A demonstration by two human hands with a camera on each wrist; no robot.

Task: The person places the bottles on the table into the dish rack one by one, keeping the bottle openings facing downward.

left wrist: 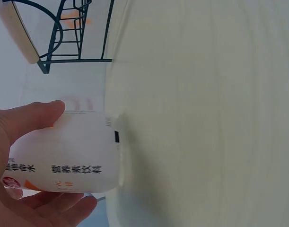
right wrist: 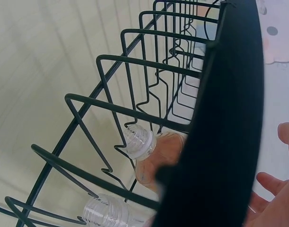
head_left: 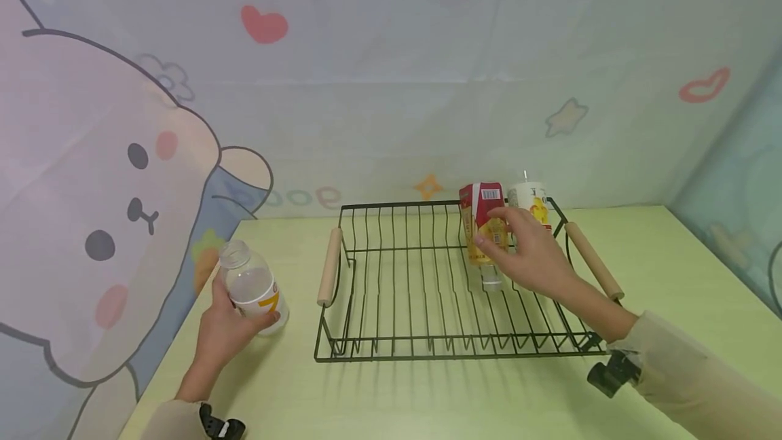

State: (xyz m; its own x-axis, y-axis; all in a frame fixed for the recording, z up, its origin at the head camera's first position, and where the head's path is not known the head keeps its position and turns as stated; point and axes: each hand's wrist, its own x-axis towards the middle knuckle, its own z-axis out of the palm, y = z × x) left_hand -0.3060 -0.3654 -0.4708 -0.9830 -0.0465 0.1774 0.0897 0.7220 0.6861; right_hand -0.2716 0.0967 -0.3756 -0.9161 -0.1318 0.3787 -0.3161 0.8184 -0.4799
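My left hand (head_left: 226, 328) grips a clear plastic bottle (head_left: 252, 290) with a white label and an uncapped neck, left of the black wire rack (head_left: 391, 360). In the left wrist view, the thumb and fingers wrap the label of this bottle (left wrist: 73, 151), its base close over the table. Inside the rack at the right, a red and yellow bottle (head_left: 482, 197) lies with its clear neck toward the front. Over that bottle hovers my right hand (head_left: 537, 257), its thumb and fingers spread. Next to it in the rack is a white-labelled bottle (head_left: 528, 202).
Wooden handles flank the rack, one on the left (head_left: 330, 267) and one on the right (head_left: 594, 260). The pale yellow table (head_left: 391, 399) ends at a cartoon-printed cloth (head_left: 391, 87) behind. Bottle necks (right wrist: 139, 142) show between the wires in the right wrist view.
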